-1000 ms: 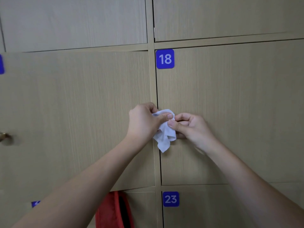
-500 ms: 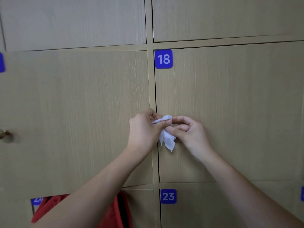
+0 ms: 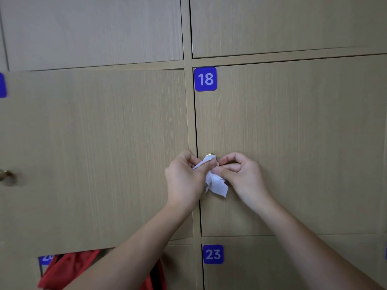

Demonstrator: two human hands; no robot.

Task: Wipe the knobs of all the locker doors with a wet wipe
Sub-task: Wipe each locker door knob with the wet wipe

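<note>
A white wet wipe (image 3: 216, 183) is bunched around the brass knob (image 3: 210, 154) of the locker door marked 18 (image 3: 293, 143). Only the top of that knob shows above the wipe. My left hand (image 3: 185, 178) pinches the wipe from the left with thumb and fingers. From the right, my right hand (image 3: 244, 176) pinches the same wipe, fingers curled. A loose end of the wipe hangs below both hands. Another brass knob (image 3: 5, 175) sticks out of the neighbouring door at the far left edge.
Wood-grain locker doors fill the view, with blue number plates 18 (image 3: 205, 79) and 23 (image 3: 213, 254). Something of red fabric (image 3: 69, 268) hangs in front of the lower left locker, behind my left forearm.
Both hands and the wipe have shifted slightly downward on the door, and the top of the knob now peeks out above the wipe. The view has tilted up a little.
</note>
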